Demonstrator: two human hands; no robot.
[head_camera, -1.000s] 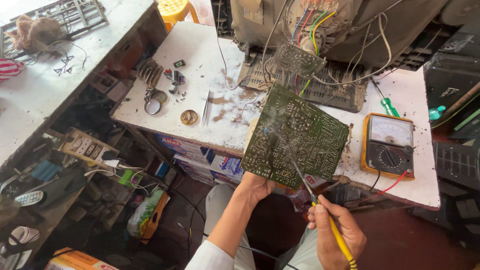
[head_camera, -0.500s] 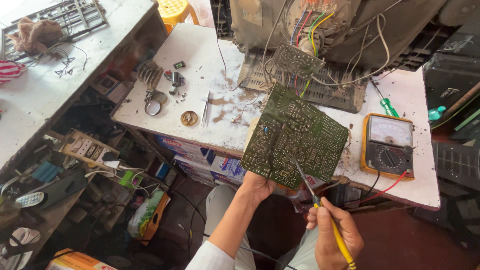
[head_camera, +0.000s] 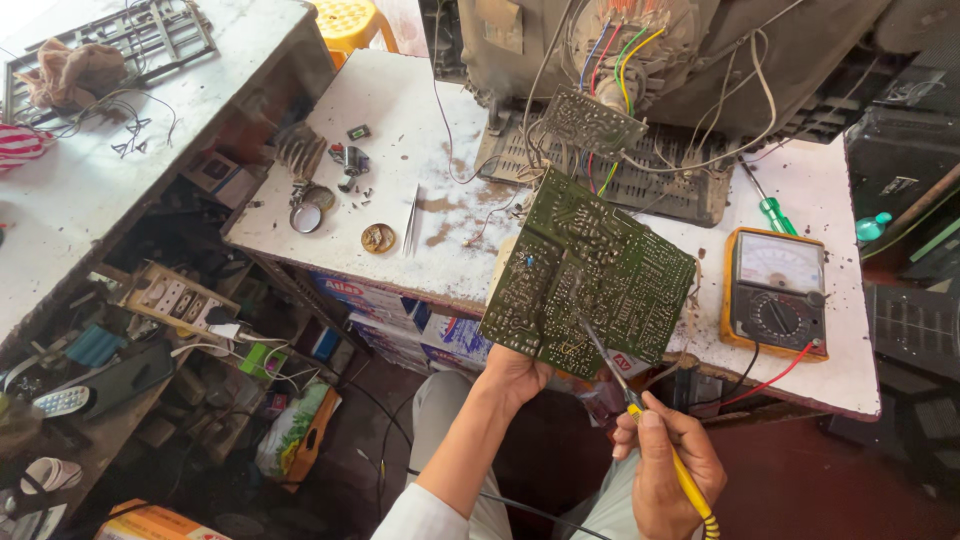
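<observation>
A green circuit board (head_camera: 588, 275) stands tilted at the near edge of the white workbench (head_camera: 420, 150), solder side up. The left hand (head_camera: 513, 374) grips its lower edge, fingers closed around it. The right hand (head_camera: 668, 468) is closed around a yellow-handled soldering iron (head_camera: 640, 415), whose tip touches the board's lower middle. Just right of the board lies a yellow analog multimeter (head_camera: 778, 292); tweezers (head_camera: 412, 224) and a round tin (head_camera: 378, 238) lie to its left, near the bench's front edge.

Two green circuit boards: the large circuit board (head_camera: 585, 275) over the worktop's near edge, a small board (head_camera: 585, 120) toward its far edge. One multimeter (head_camera: 775, 292) near the right corner. One screwdriver (head_camera: 765, 200).
</observation>
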